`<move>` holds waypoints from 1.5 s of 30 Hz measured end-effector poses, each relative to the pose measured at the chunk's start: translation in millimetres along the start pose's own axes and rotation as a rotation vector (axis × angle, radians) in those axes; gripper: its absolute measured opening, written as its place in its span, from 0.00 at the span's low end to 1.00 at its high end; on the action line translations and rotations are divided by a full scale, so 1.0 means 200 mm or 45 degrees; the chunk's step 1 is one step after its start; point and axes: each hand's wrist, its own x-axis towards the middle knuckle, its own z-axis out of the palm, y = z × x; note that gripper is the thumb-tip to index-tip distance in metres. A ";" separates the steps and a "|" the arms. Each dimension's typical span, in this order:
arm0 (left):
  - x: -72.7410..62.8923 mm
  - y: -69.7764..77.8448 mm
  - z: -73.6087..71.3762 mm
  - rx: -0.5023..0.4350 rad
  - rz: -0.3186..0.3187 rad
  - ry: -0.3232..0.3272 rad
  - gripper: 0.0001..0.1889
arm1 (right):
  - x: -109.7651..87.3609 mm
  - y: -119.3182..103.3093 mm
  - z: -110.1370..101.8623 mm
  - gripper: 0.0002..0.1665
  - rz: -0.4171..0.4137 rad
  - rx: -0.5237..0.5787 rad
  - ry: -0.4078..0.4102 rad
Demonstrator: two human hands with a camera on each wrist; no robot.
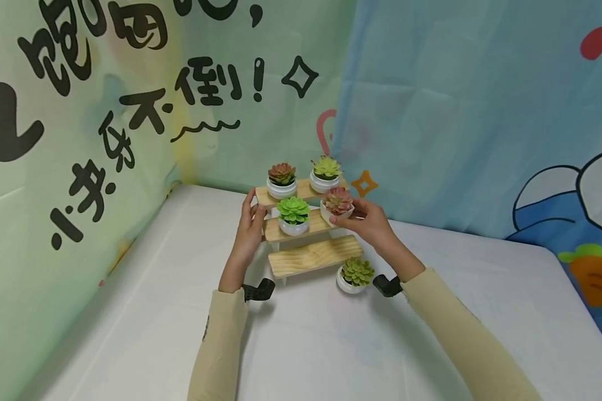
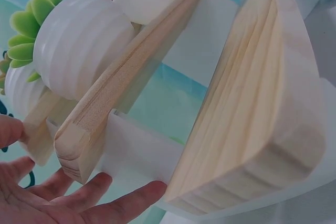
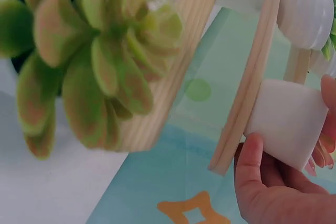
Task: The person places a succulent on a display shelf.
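A three-step stand of pale wooden boards (image 1: 316, 255) on white supports holds small succulents in white pots. My right hand (image 1: 368, 220) grips the pot of the pink succulent (image 1: 338, 200) at the right end of the middle board; in the right wrist view the white pot (image 3: 287, 121) meets the board's edge. My left hand (image 1: 251, 231) is at the stand's left side. In the left wrist view its spread fingers (image 2: 123, 200) touch the white side support (image 2: 139, 148), with the thumb beside the top board's end. The bright green succulent (image 1: 293, 211) stands left on the middle board.
A reddish succulent (image 1: 282, 175) and a yellow-green succulent (image 1: 326, 170) stand on the top board. Another green succulent (image 1: 356, 274) sits on the white tabletop (image 1: 301, 345), by the bottom board's right end. Printed cloth (image 1: 456, 111) hangs behind.
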 end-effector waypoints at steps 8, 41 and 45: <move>0.00 0.00 0.01 0.006 -0.007 -0.003 0.30 | -0.01 0.02 -0.01 0.40 -0.042 -0.046 -0.009; 0.00 0.01 0.00 0.023 -0.038 0.016 0.30 | -0.33 0.26 -0.02 0.42 0.132 0.172 0.084; 0.00 0.01 0.01 0.008 -0.036 0.008 0.30 | -0.36 0.30 -0.01 0.42 0.163 0.206 0.074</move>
